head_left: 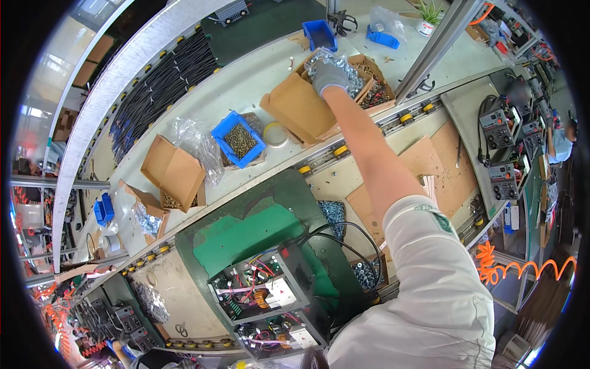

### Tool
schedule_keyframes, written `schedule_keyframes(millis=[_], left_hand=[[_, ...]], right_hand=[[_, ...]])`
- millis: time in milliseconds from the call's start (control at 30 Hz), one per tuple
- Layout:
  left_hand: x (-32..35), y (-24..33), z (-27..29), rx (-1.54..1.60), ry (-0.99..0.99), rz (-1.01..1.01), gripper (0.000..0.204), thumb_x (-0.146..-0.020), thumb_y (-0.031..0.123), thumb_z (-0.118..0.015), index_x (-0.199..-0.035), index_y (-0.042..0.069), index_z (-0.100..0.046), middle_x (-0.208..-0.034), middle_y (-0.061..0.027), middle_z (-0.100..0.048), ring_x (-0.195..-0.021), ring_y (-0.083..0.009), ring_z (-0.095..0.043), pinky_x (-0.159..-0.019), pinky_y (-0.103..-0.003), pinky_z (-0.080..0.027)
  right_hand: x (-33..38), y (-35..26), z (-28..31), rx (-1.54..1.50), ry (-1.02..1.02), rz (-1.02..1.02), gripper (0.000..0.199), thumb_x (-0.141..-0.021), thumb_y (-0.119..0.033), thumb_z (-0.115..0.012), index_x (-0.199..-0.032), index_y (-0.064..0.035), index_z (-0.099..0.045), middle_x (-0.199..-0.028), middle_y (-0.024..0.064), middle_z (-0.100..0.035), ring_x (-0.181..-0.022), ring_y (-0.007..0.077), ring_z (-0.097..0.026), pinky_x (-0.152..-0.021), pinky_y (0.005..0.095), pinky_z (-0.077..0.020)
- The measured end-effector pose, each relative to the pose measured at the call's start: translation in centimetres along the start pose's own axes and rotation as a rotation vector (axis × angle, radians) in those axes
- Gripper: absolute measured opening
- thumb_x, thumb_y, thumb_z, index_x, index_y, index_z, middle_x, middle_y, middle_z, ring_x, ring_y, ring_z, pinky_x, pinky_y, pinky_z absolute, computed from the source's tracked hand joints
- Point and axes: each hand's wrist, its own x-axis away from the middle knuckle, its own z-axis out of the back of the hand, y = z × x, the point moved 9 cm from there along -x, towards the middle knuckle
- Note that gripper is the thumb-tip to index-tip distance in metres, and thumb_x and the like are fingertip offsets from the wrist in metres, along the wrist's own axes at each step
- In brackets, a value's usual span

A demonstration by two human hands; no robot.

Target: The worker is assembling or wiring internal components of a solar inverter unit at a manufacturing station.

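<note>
The grip of the gloved right hand (327,75) is closed down onto a crinkled clear plastic bag (344,69) of small metal parts, fingers curled into the plastic at its near-left edge; whether the bag is pinched firmly or only pressed cannot be told from this height. The bag lies inside an open cardboard box (307,107) on the far shelf of the bench (246,86), its bulk spreading away and to the right of the grip, over a heap of brassy screws (375,92) in the same box. The right arm is stretched out fully across the roller rail (341,150) to reach it, so the bag sits at the far end of that arm's reach. The left hand is not in view. Close to the body, well apart from the box, an opened electronic unit (264,295) with coloured wiring rests on the green mat (258,227), and a blue bin (238,138) of screws stands to the left of the box.
</note>
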Motion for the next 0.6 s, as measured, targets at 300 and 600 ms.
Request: schedule_keyframes(millis=[300, 600], left_hand=[[0.6, 26.3, -5.5, -0.021, 0.191, -0.271, 0.073, -0.094, 0.021, -0.073, -0.152, -0.003, -0.036, -0.116, -0.0123, -0.060, -0.101, -0.0207, -0.056, -0.093, -0.033, -0.050], [6.9, 41.8, -10.7, 0.279, -0.042, -0.387, 0.055, -0.095, 0.013, -0.063, -0.146, -0.003, -0.046, -0.135, -0.0180, -0.060, -0.118, -0.0256, -0.059, -0.100, -0.038, -0.047]], right_hand=[[-0.4, 5.6, 4.4, -0.372, 0.218, 0.047, 0.024, -0.093, -0.026, -0.059, -0.114, -0.0154, -0.065, -0.104, 0.0216, -0.070, -0.098, 0.0401, -0.068, -0.087, 0.0458, -0.0520], [10.4, 6.3, 19.8, -1.242, 0.080, 0.349, 0.039, -0.100, -0.034, -0.059, -0.120, -0.0018, -0.064, -0.103, 0.0062, -0.068, -0.096, 0.0172, -0.061, -0.086, 0.0331, -0.0484]])
